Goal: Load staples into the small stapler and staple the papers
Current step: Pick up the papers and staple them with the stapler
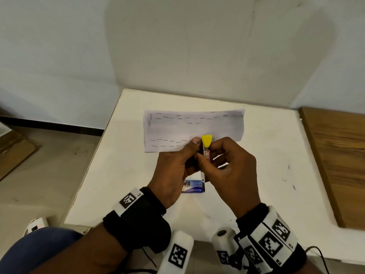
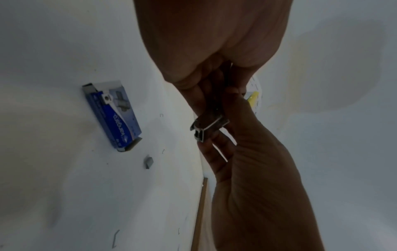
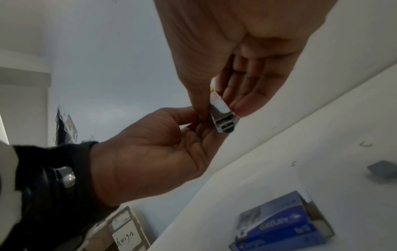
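Both hands hold the small stapler (image 1: 205, 153) above the white table (image 1: 266, 155). Its yellow tip (image 1: 207, 141) points away from me, and its metal end (image 3: 224, 122) faces back toward my wrists (image 2: 207, 126). My left hand (image 1: 177, 167) grips it from the left with the thumb along its side. My right hand (image 1: 233, 167) pinches it from the right. A folded paper (image 1: 194, 130) with several staples in it lies just beyond the hands. The blue staple box (image 1: 193, 186) lies open under them (image 2: 112, 113) (image 3: 281, 225).
A loose block of staples (image 2: 148, 162) lies on the table near the box (image 3: 382, 169), with a few stray staples around it. A wooden board (image 1: 339, 159) borders the table on the right. The table's left edge drops to the floor.
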